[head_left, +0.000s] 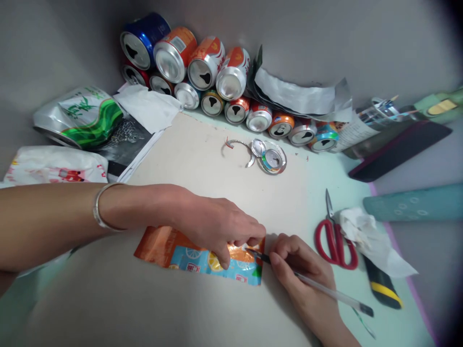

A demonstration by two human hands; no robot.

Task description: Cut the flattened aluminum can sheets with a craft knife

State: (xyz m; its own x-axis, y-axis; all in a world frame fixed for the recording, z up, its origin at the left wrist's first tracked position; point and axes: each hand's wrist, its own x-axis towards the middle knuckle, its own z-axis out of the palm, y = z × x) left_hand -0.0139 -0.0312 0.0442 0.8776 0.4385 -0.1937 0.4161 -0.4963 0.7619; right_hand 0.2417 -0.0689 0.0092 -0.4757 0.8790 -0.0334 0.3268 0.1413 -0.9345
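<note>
A cut sheet of can metal, orange at its left end and blue with citrus slices, lies on the pale board. Over it my left hand presses down with its fingers bent, the thumb on the printed surface and the fingers near the top right edge. The left fingertips are partly hidden. My right hand grips a clear pen between thumb and fingers. The pen's dark tip reaches the sheet's right end, close beside the left fingers.
Drink cans are stacked along the wall. Can rings and lids lie mid-board. Red-handled scissors, crumpled tissue and a black-yellow tool are at right. A crushed green-silver can sits at left.
</note>
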